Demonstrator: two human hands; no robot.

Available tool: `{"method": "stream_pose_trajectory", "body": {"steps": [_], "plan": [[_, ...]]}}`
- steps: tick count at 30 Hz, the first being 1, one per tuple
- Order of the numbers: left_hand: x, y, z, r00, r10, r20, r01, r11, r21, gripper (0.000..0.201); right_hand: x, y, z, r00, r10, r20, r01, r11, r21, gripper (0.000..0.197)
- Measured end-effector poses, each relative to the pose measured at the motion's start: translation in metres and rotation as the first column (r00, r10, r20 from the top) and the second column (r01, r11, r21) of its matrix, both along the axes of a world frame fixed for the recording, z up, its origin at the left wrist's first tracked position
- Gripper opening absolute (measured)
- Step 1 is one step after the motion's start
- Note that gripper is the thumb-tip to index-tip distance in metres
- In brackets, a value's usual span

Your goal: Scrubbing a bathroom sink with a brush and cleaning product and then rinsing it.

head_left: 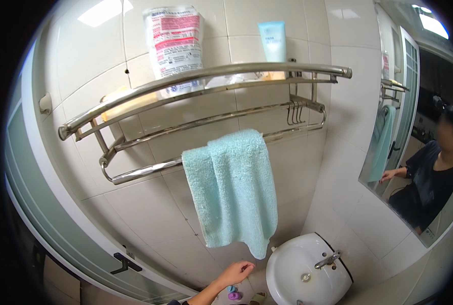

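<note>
The left hand is below the towel on the rail. Its grip is curled in; whether around anything, I can't tell.

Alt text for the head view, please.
The left hand, loosely curled, shows below a light-blue towel draped over a metal rack. A pouch and blue tube stand on top; a white sink is lower right.

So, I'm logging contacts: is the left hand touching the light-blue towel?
Apart: the head view shows the left hand below the light-blue towel, with a visible gap between them.
</note>
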State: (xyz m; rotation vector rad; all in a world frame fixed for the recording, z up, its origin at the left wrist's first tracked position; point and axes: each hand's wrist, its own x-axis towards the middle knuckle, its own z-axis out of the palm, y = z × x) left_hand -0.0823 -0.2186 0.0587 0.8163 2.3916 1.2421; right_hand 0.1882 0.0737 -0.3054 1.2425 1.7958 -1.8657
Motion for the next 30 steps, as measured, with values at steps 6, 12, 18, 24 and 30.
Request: {"method": "stream_pose_trajectory", "body": {"steps": [6,12,18,24,30], "plan": [[-0.003,-0.004,0.020,0.993,-0.093,0.080,0.090,0.995,0.037,0.034,-0.017,-0.022,0.114,0.979,-0.036,0.201,0.039,0.999,-0.009,0.045],[0.004,-0.003,0.029,0.980,-0.196,0.037,0.196,0.981,0.007,0.034,0.014,-0.028,0.160,0.975,-0.033,-0.221,-0.018,0.974,-0.227,0.041],[0.022,0.000,0.119,0.976,-0.215,-0.024,0.216,0.974,0.061,0.029,-0.019,-0.019,0.147,0.928,0.275,0.253,-0.264,0.962,-0.077,0.047],[-0.007,-0.006,0.378,0.273,0.177,-0.946,0.154,0.962,0.225,0.008,0.021,-0.028,0.076,0.944,0.328,-0.045,-0.306,0.915,0.263,0.050],[-0.032,-0.028,0.546,0.485,0.405,-0.775,-0.060,0.900,0.432,0.032,0.022,-0.046,0.104,0.990,0.093,-0.110,-0.084,0.993,0.079,0.050]]}}
